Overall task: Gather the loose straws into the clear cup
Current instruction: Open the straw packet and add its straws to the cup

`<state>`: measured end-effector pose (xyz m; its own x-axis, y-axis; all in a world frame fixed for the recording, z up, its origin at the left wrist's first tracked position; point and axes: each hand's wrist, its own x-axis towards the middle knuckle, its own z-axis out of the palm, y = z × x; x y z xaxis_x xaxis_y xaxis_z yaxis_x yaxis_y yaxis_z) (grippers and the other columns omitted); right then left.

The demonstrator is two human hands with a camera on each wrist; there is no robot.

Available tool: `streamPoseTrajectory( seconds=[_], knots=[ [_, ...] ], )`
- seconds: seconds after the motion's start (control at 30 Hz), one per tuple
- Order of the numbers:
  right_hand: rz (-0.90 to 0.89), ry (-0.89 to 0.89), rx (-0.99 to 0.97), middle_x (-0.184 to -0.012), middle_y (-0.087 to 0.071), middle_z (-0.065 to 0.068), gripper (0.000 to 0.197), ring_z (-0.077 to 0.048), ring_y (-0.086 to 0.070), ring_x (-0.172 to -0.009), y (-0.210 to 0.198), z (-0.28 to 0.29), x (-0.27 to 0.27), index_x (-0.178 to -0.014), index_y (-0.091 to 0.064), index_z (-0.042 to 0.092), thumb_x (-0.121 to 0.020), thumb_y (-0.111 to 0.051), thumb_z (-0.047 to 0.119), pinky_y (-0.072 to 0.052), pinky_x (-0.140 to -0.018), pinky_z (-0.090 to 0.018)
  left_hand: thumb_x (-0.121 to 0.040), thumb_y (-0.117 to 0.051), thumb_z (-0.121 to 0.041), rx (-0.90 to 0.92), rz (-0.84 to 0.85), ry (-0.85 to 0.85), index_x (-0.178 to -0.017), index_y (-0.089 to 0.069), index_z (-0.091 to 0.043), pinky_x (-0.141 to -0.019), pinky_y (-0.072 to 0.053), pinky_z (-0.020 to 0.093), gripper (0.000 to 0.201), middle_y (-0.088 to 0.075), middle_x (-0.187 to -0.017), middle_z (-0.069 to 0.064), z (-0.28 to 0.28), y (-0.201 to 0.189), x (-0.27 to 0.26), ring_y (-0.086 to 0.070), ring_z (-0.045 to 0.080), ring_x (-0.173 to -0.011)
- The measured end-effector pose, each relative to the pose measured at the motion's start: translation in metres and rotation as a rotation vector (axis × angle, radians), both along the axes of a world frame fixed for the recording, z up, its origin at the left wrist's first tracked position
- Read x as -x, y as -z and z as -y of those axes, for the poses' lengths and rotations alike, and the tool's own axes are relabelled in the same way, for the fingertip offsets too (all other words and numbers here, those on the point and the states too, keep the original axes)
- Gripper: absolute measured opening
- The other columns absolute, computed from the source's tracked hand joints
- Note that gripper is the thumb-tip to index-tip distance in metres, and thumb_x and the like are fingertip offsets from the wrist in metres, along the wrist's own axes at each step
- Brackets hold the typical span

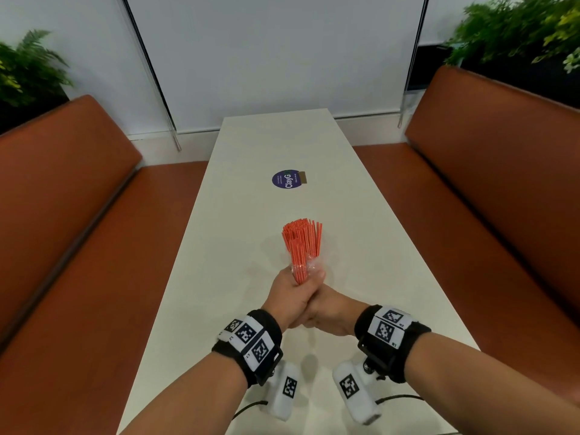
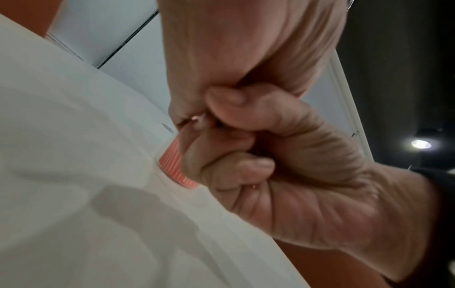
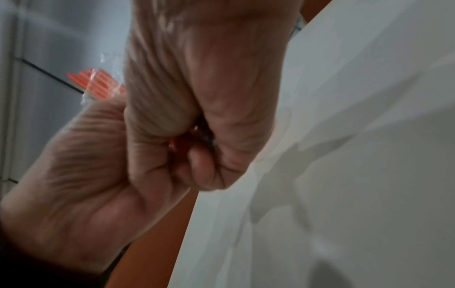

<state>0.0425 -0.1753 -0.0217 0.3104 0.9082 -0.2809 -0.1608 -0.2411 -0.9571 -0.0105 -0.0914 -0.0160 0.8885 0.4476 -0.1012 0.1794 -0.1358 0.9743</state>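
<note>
Straws point(image 1: 300, 246) bunched above desk point(image 1: 251, 146) middle, gripped by left hand point(image 1: 287, 296) and right hand point(image 1: 329, 312), fingers curled tight round clear cup point(image 1: 314, 268). Gathering apparently finished; next, probably set upright without spilling.

A long white table point(image 1: 251, 215) ran away toward a pale wall point(image 1: 266, 51), with a round dark-blue sticker point(image 1: 287, 179) lying flat near its middle (the word "ClayG" was legible on it). Rust-orange upholstered benches stood along both sides, one at the left point(image 1: 62, 215) and one at the right point(image 1: 502, 183). Leafy green plants rose behind each backrest, left point(image 1: 28, 67) and right point(image 1: 518, 29).
</note>
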Motion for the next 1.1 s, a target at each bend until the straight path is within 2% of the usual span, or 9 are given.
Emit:
streamPoseTrajectory(
  seconds=[0.17,0.3,0.43,0.53,0.6,0.67,0.77,0.9,1.1],
  knots=[
    [0.24,-0.086,0.211,-0.071,-0.056,0.003,0.012,-0.011,-0.049,-0.064,-0.016,0.014,-0.02,-0.074,-0.061,0.024,-0.071,-0.07,0.017,-0.038,-0.056,-0.02,-0.091,-0.059,-0.036,0.02,0.004,-0.032,-0.105,-0.068,-0.01,-0.078,-0.06,0.043,0.031,-0.074,-0.091,0.016,-0.008,-0.003,-0.002,-0.072,0.033,-0.088],
    [0.791,0.209,0.149,-0.053,-0.046,0.003,0.049,-0.009,-0.038,-0.049,-0.021,0.023,-0.042,-0.055,-0.053,0.016,-0.062,-0.054,0.064,-0.031,-0.051,-0.023,-0.094,-0.055,-0.031,0.046,-0.019,-0.031,-0.11,-0.063,-0.011,-0.045,-0.049,0.016,0.027,-0.066,-0.079,0.003,-0.016,-0.005,-0.002,-0.061,0.015,-0.067],
    [0.732,0.388,-0.199,-0.076,-0.053,0.004,0.055,-0.008,-0.044,-0.062,-0.032,0.018,-0.039,-0.097,-0.055,0.01,-0.068,-0.061,0.056,-0.04,-0.058,-0.021,-0.095,-0.054,-0.029,-0.057,-0.038,-0.003,-0.103,-0.06,-0.024,-0.051,-0.05,0.017,0.011,-0.062,-0.073,-0.007,-0.017,0.0,-0.004,-0.058,0.005,-0.063],
    [0.8,0.461,-0.192,-0.088,-0.052,0.006,0.067,-0.004,-0.048,-0.069,-0.04,0.002,-0.031,-0.119,-0.044,0.014,-0.07,-0.065,0.054,-0.04,-0.063,-0.018,-0.094,-0.052,-0.022,-0.181,-0.093,0.063,-0.092,-0.061,-0.018,-0.053,-0.049,0.026,0.01,-0.058,-0.07,0.0,-0.015,0.005,-0.007,-0.055,0.014,-0.063],
    [0.957,0.515,-0.138,-0.087,-0.051,0.005,0.055,-0.01,-0.051,-0.073,-0.043,-0.008,-0.028,-0.114,-0.048,0.015,-0.075,-0.063,0.052,-0.042,-0.065,-0.023,-0.093,-0.052,-0.015,-0.252,-0.111,0.073,-0.073,-0.056,-0.018,-0.053,-0.044,0.029,0.02,-0.047,-0.058,-0.002,-0.013,0.007,-0.009,-0.045,0.014,-0.054],
    [1.12,0.533,-0.083,-0.072,-0.048,0.005,0.036,-0.018,-0.049,-0.066,-0.043,-0.015,-0.028,-0.085,-0.055,0.014,-0.084,-0.055,0.05,-0.042,-0.061,-0.031,-0.091,-0.054,-0.011,-0.297,-0.105,0.061,-0.062,-0.045,-0.022,-0.051,-0.039,0.022,0.033,-0.042,-0.053,-0.004,-0.011,0.008,-0.01,-0.04,0.012,-0.05],
    [1.164,0.527,0.004,-0.051,-0.033,0.007,0.048,-0.021,-0.039,-0.053,-0.039,-0.022,-0.032,-0.052,-0.03,0.022,-0.093,-0.048,0.04,-0.032,-0.054,-0.031,-0.089,-0.06,-0.012,-0.318,-0.075,0.04,-0.059,-0.04,-0.026,-0.045,-0.031,0.012,0.038,-0.044,-0.05,-0.009,-0.008,0.006,-0.008,-0.041,0.005,-0.045],
    [1.05,0.552,0.043,-0.044,-0.034,0.005,0.052,-0.02,-0.038,-0.047,-0.039,-0.024,-0.039,-0.049,-0.029,0.021,-0.095,-0.046,0.038,-0.033,-0.053,-0.03,-0.081,-0.068,-0.026,-0.288,-0.057,0.044,-0.077,-0.056,-0.026,-0.051,-0.04,0.014,0.013,-0.059,-0.059,-0.01,-0.01,0.009,-0.005,-0.051,0.003,-0.048],
    [0.874,0.623,0.042,-0.044,-0.038,0.004,0.05,-0.009,-0.035,-0.042,-0.034,-0.02,-0.043,-0.052,-0.038,0.014,-0.089,-0.056,0.042,-0.029,-0.044,-0.018,-0.083,-0.066,-0.028,-0.318,-0.095,0.042,-0.088,-0.062,-0.016,-0.05,-0.041,0.017,0.013,-0.06,-0.065,-0.008,-0.02,0.008,-0.002,-0.051,0.006,-0.048]
  ],
)
